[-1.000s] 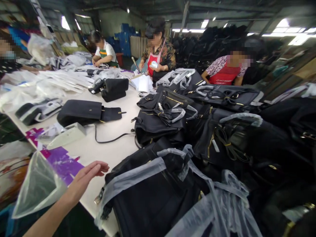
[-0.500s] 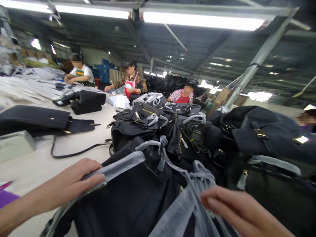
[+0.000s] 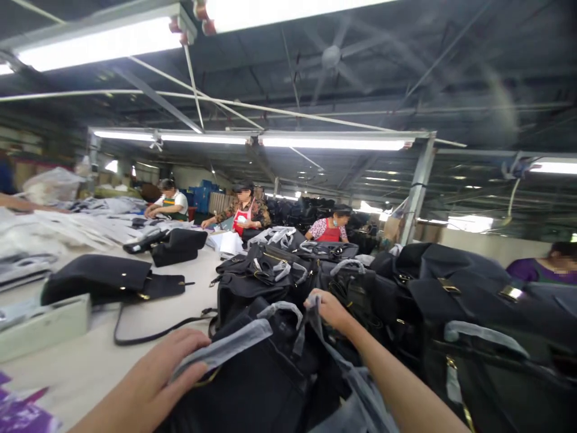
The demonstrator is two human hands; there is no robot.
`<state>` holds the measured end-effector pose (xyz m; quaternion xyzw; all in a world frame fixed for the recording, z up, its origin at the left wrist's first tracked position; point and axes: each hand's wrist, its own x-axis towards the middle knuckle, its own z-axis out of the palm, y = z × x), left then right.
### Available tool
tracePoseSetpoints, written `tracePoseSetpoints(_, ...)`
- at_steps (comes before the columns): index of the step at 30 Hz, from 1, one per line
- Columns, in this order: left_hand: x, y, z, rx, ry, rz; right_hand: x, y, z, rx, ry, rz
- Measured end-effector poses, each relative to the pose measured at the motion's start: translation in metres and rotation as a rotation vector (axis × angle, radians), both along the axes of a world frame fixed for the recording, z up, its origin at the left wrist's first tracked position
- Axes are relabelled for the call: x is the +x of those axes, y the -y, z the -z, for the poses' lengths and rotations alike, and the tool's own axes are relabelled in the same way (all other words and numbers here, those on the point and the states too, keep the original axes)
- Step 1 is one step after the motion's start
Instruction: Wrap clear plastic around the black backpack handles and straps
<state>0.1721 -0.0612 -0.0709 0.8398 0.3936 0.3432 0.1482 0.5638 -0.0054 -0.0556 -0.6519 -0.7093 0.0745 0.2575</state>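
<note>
A black bag [image 3: 252,391] lies in front of me, a clear-plastic-wrapped carry handle [image 3: 282,308] arched over its top. My left hand [image 3: 157,373] is closed round a plastic-wrapped strap [image 3: 246,343] along the bag's left edge, thumb and fingers on either side of it. Above the right side of the bag, my right hand [image 3: 327,310] pinches the upper end of a clear plastic film strip [image 3: 336,355]. The film hangs down from those fingers and spreads in loose folds below my right forearm.
More black bags [image 3: 256,285] are heaped behind, and others [image 3: 460,270] stand at the right. On the white table [image 3: 153,325] lie a black bag [image 3: 99,276] with a trailing strap and a pale box [image 3: 49,328]. Several co-workers sit or stand beyond.
My right hand has moved up and away from me, closing on the plastic film. My left hand stays at the wrapped strap. The camera view has tilted upward.
</note>
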Motion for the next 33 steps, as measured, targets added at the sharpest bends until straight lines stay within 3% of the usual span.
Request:
tracePoseSetpoints(3,0.012,0.010,-0.011,-0.069,0.042,0.051,0.024,0.029,-0.045,-0.048,0.043,0.001)
tracePoseSetpoints(5,0.029,0.019,-0.019,-0.203,0.073,0.152,0.029,0.052,-0.077,-0.137,0.104,-0.020)
tracePoseSetpoints(8,0.068,0.040,-0.028,-0.533,0.145,0.421,0.011,0.087,-0.112,-0.271,0.236,-0.051)
tracePoseSetpoints(11,0.116,0.060,-0.032,-0.955,0.317,0.589,-0.024,0.119,-0.124,-0.267,0.350,-0.078)
tracePoseSetpoints(14,0.162,0.068,-0.036,-1.303,0.534,0.571,-0.056,0.141,-0.118,-0.215,0.379,-0.088)
tracePoseSetpoints(19,0.204,0.059,-0.050,-1.456,0.714,0.489,-0.082,0.165,-0.099,-0.229,0.224,-0.062)
tracePoseSetpoints(22,0.205,0.050,-0.056,-1.483,0.780,0.421,-0.089,0.182,-0.087,-0.245,-0.002,-0.079)
tracePoseSetpoints(26,0.190,0.038,-0.060,-1.504,0.789,0.375,-0.093,0.209,-0.068,-0.356,-0.810,-0.100)
tracePoseSetpoints(28,0.180,0.033,-0.061,-1.496,0.818,0.353,-0.096,0.222,-0.056,-0.407,-1.095,-0.093)
tracePoseSetpoints(33,0.163,0.015,-0.058,-1.483,0.990,0.342,-0.111,0.262,-0.013,-0.477,-1.316,-0.158)
